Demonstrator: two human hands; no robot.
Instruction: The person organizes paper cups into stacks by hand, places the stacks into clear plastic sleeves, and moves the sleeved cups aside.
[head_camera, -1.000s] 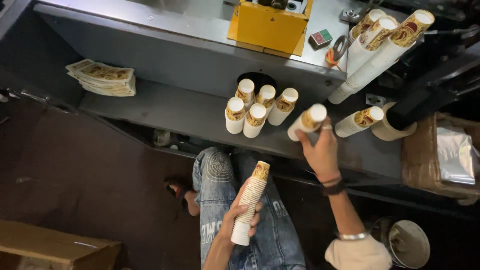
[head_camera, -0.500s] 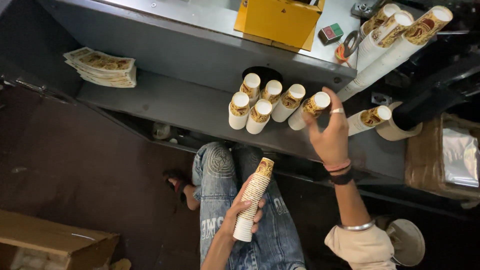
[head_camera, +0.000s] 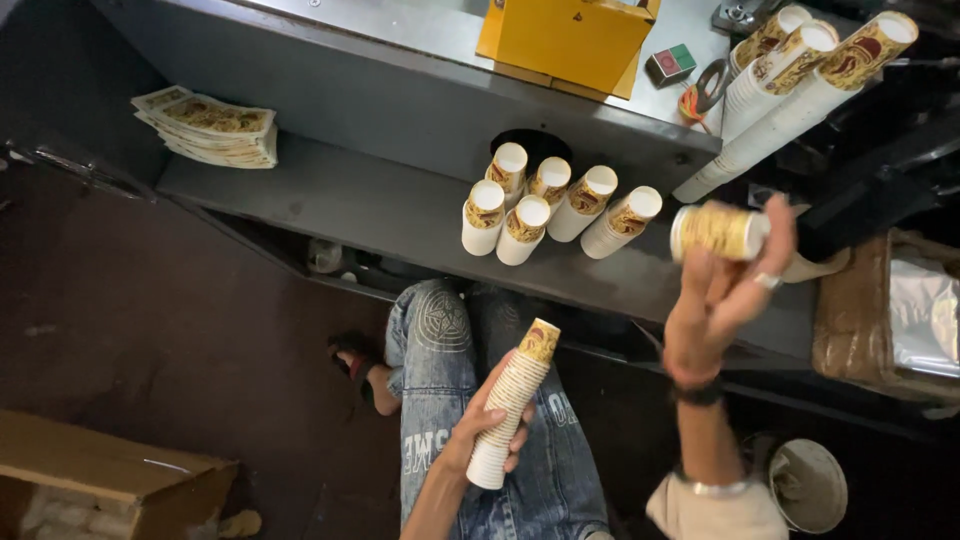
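Note:
My left hand (head_camera: 482, 428) grips a stack of nested paper cups (head_camera: 512, 402) over my lap, its patterned top end tilted up to the right. My right hand (head_camera: 712, 300) is raised over the grey shelf (head_camera: 340, 205) and holds a short stack of patterned paper cups (head_camera: 716, 230) on its side. Left of it, several cup stacks (head_camera: 545, 205) stand in a cluster on the shelf below a dark round opening (head_camera: 533, 146).
A pile of flat printed cup blanks (head_camera: 210, 125) lies at the shelf's left end. A yellow box (head_camera: 565, 40) sits on the machine top, with long cup stacks (head_camera: 790, 90) leaning at the upper right. A cardboard box (head_camera: 100, 480) is at the lower left, a bucket (head_camera: 808, 485) at the lower right.
My right hand left the stack it set beside the cluster, moved right and picked up another short stack off the shelf. My left hand kept its stack over my lap.

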